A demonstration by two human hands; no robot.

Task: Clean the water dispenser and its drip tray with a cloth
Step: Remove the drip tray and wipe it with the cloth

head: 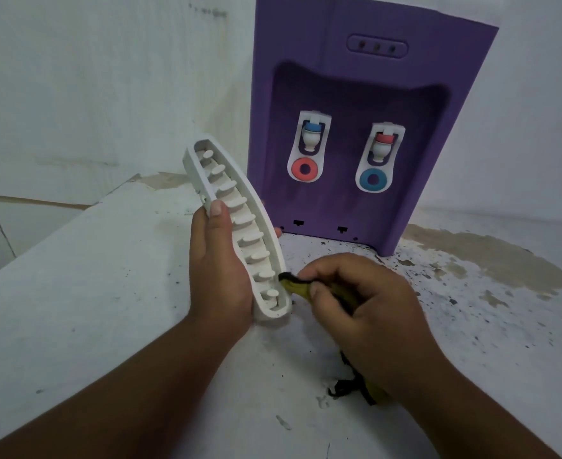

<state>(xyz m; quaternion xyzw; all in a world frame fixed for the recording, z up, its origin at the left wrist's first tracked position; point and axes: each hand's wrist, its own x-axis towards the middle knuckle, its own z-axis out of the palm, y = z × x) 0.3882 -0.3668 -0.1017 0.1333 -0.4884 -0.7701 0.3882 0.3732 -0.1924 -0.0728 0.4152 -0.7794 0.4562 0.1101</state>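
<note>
Tray (240, 223) off the dispenser (355, 127), centre frame, long axis steep. Left hand (218, 270) grips its near half. Right hand (365, 313) pinches the cloth (298, 286) (tip at tray's lower end), just right. Worktop (107, 293) stained.

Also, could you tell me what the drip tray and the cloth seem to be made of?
Drip tray: apparently rigid white moulded plastic, matte, with pegs formed in one piece. Cloth: soft yellowish fabric, crumpled in the right hand, its edge dark.
</note>
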